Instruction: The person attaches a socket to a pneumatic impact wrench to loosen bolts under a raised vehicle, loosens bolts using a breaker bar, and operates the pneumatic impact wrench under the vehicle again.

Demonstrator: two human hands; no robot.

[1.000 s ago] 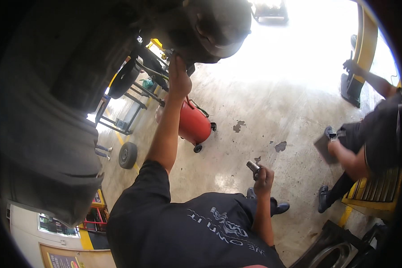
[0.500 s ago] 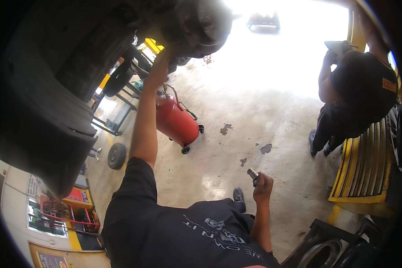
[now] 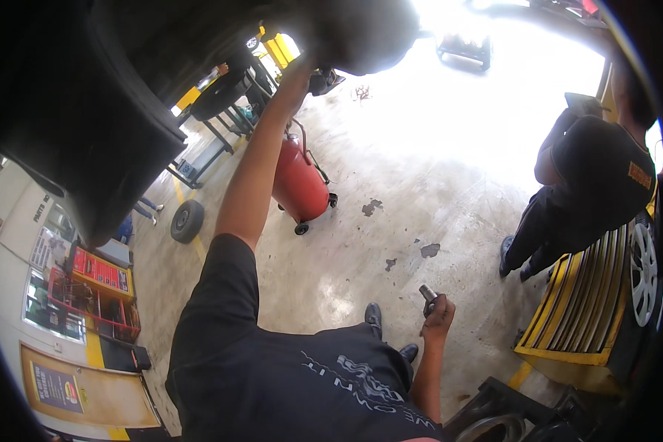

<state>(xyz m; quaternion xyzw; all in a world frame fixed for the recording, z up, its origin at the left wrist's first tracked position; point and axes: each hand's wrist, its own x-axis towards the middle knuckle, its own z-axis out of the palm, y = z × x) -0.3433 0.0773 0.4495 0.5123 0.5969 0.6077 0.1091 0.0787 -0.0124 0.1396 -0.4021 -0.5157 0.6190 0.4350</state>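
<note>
In the head view, the person's right hand (image 3: 440,318) is out low over the bare concrete floor (image 3: 361,254), fingers curled closed round the darker lower part of a metal tool (image 3: 428,293). Its shiny cylindrical end sticks out beyond the fingers, tilted up and toward the person's left, so the bright part is free of the grip while the rest sits inside it or just against it. The left hand (image 3: 296,79) is way up at the end of a stretched arm, right by the dark round hub (image 3: 368,37) under the vehicle body (image 3: 117,140). Those fingers are lost in shadow and blur; I can't tell whether they're spread, closed or gripping anything. The tool is well apart from that hand. Past the raised arm stands a red tank (image 3: 299,180) on small wheels, and over on the right a co-worker (image 3: 600,166) stands beside a yellow ribbed stand (image 3: 578,295).
</note>
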